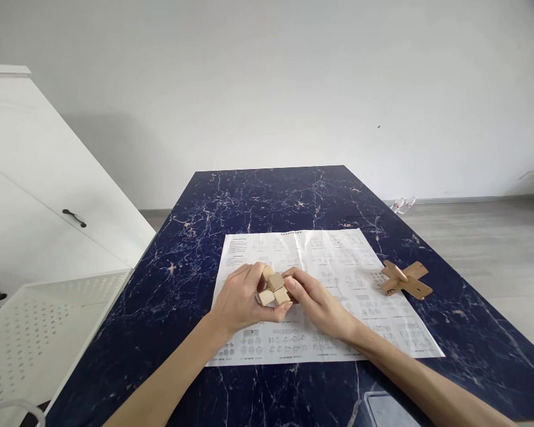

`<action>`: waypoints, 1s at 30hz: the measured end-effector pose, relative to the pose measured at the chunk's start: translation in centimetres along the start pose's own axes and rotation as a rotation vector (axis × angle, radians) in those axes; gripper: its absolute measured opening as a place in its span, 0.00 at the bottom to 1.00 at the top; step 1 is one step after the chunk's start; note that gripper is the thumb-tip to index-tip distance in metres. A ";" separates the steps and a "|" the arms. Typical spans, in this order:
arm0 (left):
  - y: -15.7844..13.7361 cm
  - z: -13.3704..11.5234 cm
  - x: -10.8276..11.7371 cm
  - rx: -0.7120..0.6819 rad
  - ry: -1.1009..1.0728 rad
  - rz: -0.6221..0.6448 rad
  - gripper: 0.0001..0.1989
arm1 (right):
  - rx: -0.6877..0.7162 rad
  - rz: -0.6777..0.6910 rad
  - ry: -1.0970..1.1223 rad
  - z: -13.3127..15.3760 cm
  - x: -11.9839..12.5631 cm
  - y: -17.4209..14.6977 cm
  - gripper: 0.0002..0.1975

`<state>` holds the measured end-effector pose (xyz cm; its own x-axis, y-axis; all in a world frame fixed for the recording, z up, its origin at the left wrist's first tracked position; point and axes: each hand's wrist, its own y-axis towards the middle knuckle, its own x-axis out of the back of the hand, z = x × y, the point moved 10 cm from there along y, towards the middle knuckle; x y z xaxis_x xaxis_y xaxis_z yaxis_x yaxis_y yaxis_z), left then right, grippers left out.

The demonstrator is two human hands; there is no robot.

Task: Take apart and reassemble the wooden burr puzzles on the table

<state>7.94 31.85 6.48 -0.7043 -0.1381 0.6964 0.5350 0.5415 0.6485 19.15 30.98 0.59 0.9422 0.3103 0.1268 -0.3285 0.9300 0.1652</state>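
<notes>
Between my two hands is a wooden block puzzle [275, 281] of several pale cube-like pieces set close together. My left hand [240, 296] wraps round its left side, thumb along the near edge. From the right, my right hand [315, 299] grips the same puzzle, thumb and fingers pressed to its side. Fingers cover parts of the pieces, so how they join is hidden. Below the hands lies a creased printed sheet [338, 261] with small diagrams and lines of text.
A cross-shaped wooden puzzle [406, 279] rests at the sheet's right edge. A flat, dark-rimmed object [389, 409] lies at the table's near side. The dark blue marbled table [267, 201] stands beside a white cabinet [40, 160] and a perforated white panel [40, 326].
</notes>
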 end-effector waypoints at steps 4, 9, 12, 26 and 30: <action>-0.1 0.1 -0.1 0.021 -0.014 -0.016 0.21 | -0.004 -0.009 -0.017 -0.1 0.0 -0.1 0.21; -0.4 0.6 -0.6 0.106 -0.031 0.011 0.18 | -0.007 -0.037 0.015 -0.2 0.0 -0.2 0.22; -0.4 0.8 -0.6 0.136 -0.025 0.027 0.18 | -0.021 -0.027 0.039 -0.5 -0.2 -0.2 0.22; -0.2 -0.5 -0.6 -0.021 -0.039 0.142 0.25 | -0.162 0.115 0.118 -1.0 -0.6 0.1 0.25; 0.0 -1.9 0.2 -0.169 0.038 0.148 0.24 | -0.213 0.186 0.229 -1.7 -1.3 -0.4 0.25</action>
<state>8.61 30.25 7.20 -0.5961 -0.1005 0.7966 0.7038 0.4120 0.5787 18.12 30.53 -1.33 0.8660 0.4917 -0.0907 -0.4971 0.8662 -0.0510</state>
